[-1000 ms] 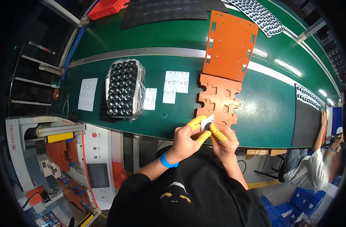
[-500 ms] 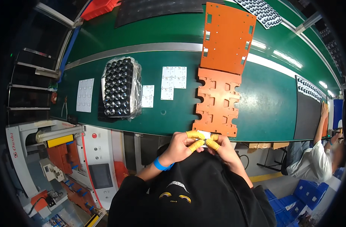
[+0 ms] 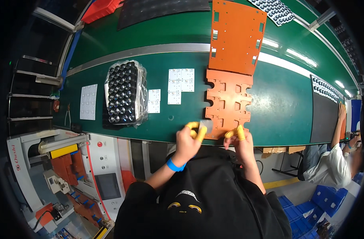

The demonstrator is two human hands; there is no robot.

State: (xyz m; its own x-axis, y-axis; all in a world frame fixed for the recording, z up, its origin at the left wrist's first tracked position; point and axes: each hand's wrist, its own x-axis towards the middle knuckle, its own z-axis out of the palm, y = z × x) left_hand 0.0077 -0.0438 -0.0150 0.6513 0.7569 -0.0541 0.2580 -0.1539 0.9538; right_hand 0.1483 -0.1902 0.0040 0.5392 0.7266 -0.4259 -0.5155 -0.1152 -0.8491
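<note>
My left hand (image 3: pixel 188 140), with yellow finger cots and a blue wristband, pinches a small white circuit board (image 3: pixel 206 126), smeared by motion. It is over the near left edge of an orange slotted fixture plate (image 3: pixel 225 92). My right hand (image 3: pixel 241 144), also in yellow cots, is at the plate's near right corner. Its thumb and fingers are drawn together; whatever may be between them is too small to make out. Left of the plate lie several white circuit boards (image 3: pixel 174 86), with another pair of boards (image 3: pixel 154 101) close by.
A bagged stack of black trays with shiny domed lenses (image 3: pixel 121 92) stands on the green table at left, near a white panel (image 3: pixel 88 102) and pliers (image 3: pixel 68 115). An orange perforated plate (image 3: pixel 236 38) adjoins the fixture's far end. Another person's arm (image 3: pixel 338 127) reaches in at right.
My hands have parted and moved forward from the table's edge onto the fixture's near end. The white board, between both hands before, is now in my left hand.
</note>
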